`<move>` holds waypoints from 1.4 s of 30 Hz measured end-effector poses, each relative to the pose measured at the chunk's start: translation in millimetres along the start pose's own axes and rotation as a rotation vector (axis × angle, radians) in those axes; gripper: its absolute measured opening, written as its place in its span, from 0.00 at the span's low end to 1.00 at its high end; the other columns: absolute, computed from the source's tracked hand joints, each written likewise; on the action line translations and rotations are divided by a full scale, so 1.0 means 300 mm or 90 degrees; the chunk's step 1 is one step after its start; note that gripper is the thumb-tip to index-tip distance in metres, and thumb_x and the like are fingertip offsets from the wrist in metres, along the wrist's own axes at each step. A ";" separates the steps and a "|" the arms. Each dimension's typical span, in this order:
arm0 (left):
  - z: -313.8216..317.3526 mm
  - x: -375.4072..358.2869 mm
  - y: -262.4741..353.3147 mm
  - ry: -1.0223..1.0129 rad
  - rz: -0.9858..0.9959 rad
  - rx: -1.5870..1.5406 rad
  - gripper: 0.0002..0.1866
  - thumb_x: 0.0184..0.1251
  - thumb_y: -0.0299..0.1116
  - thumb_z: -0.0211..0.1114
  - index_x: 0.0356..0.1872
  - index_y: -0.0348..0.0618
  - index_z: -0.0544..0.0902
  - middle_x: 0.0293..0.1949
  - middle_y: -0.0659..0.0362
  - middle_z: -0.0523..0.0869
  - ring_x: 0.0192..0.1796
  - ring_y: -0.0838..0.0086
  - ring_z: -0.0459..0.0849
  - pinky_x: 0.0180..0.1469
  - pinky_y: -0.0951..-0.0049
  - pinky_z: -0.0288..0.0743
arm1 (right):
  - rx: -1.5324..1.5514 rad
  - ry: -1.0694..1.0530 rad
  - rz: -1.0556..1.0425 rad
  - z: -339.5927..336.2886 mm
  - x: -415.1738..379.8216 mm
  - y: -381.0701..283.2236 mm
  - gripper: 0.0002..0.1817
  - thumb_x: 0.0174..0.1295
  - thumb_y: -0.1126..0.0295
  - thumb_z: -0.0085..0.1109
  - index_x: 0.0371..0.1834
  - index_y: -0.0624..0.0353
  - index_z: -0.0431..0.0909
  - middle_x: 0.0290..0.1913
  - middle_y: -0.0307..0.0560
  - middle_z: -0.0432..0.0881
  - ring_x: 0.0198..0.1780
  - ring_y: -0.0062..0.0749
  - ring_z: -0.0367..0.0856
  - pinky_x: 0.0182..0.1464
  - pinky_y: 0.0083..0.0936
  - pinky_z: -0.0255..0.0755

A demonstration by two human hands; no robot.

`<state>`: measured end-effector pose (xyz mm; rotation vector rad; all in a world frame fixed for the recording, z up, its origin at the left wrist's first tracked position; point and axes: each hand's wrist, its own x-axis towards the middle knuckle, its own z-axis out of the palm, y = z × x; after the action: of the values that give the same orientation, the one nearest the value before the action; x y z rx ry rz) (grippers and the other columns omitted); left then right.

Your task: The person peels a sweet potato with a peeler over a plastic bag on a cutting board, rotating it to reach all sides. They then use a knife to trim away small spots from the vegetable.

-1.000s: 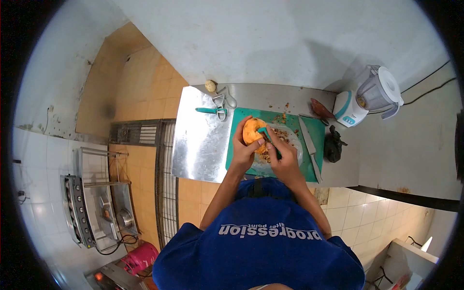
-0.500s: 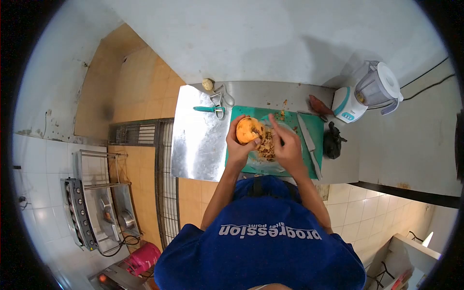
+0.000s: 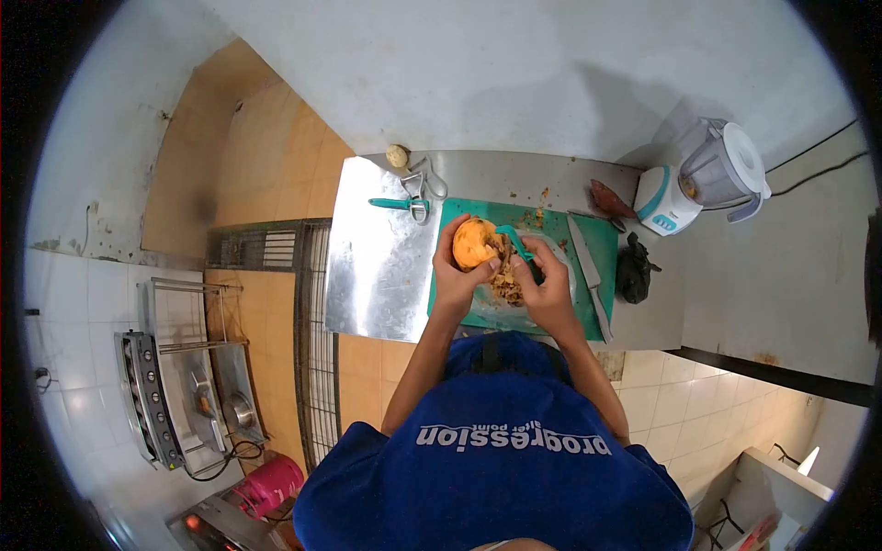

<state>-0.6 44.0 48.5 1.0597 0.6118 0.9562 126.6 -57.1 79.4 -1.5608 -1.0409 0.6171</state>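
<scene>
My left hand (image 3: 456, 278) is closed around a round orange vegetable (image 3: 474, 242), partly peeled, with brown patches on its surface. My right hand (image 3: 546, 288) grips a teal peeler (image 3: 514, 241), whose head sits against or very near the vegetable's right side; exact contact cannot be made out. Beneath both hands, brown peelings (image 3: 505, 290) lie heaped on what looks like clear plastic over the green cutting board (image 3: 599, 241). A knife (image 3: 585, 257) lies along the board's right side, blade away from me.
Left of the board on the steel table (image 3: 367, 275) lie another teal-handled peeler (image 3: 390, 203), a grey-handled tool (image 3: 434, 179) and a small pale round vegetable (image 3: 397, 156). Rightward are a reddish tuber (image 3: 610, 199), a black plastic bag (image 3: 634, 270) and a blender (image 3: 669, 207).
My right hand's extended index finger has curled in, and the teal peeler now shows at the vegetable's side. The vegetable has turned slightly in my left hand.
</scene>
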 end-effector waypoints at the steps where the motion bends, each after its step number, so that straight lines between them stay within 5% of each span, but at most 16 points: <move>1: -0.002 0.003 -0.004 -0.001 -0.004 -0.004 0.40 0.49 0.20 0.76 0.68 0.37 0.70 0.57 0.55 0.79 0.59 0.70 0.80 0.63 0.69 0.76 | 0.017 -0.020 0.035 -0.002 0.000 0.015 0.19 0.72 0.67 0.58 0.61 0.67 0.74 0.43 0.55 0.86 0.43 0.35 0.85 0.49 0.31 0.76; 7: 0.001 -0.001 -0.001 0.005 0.002 0.022 0.40 0.49 0.19 0.75 0.68 0.39 0.70 0.55 0.55 0.79 0.58 0.70 0.80 0.62 0.69 0.77 | 0.188 -0.059 0.091 -0.025 0.014 -0.014 0.15 0.75 0.66 0.54 0.57 0.66 0.75 0.32 0.39 0.81 0.35 0.18 0.77 0.40 0.19 0.72; 16: -0.002 -0.003 -0.010 -0.008 -0.012 0.003 0.40 0.49 0.21 0.76 0.67 0.38 0.70 0.55 0.55 0.79 0.57 0.70 0.80 0.61 0.69 0.77 | 0.204 -0.063 0.112 -0.013 -0.004 0.002 0.16 0.76 0.65 0.52 0.58 0.65 0.74 0.37 0.40 0.82 0.34 0.18 0.78 0.38 0.18 0.71; 25: 0.007 -0.003 -0.004 -0.012 -0.018 -0.006 0.40 0.49 0.21 0.76 0.67 0.39 0.70 0.54 0.56 0.80 0.56 0.71 0.81 0.61 0.70 0.76 | 0.235 -0.102 0.143 -0.013 -0.001 0.033 0.18 0.77 0.61 0.52 0.60 0.63 0.71 0.32 0.38 0.81 0.29 0.14 0.69 0.33 0.15 0.66; 42: 0.010 -0.004 -0.002 -0.023 -0.008 0.027 0.39 0.50 0.21 0.76 0.67 0.38 0.70 0.53 0.55 0.81 0.54 0.72 0.82 0.59 0.71 0.77 | 0.351 -0.145 0.228 -0.021 0.002 0.033 0.18 0.77 0.61 0.52 0.64 0.57 0.67 0.32 0.36 0.81 0.28 0.13 0.68 0.30 0.14 0.62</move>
<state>1.6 41.7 49.2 1.1071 0.6111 0.9145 134.9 -59.8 71.6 -1.2035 -0.6685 1.2384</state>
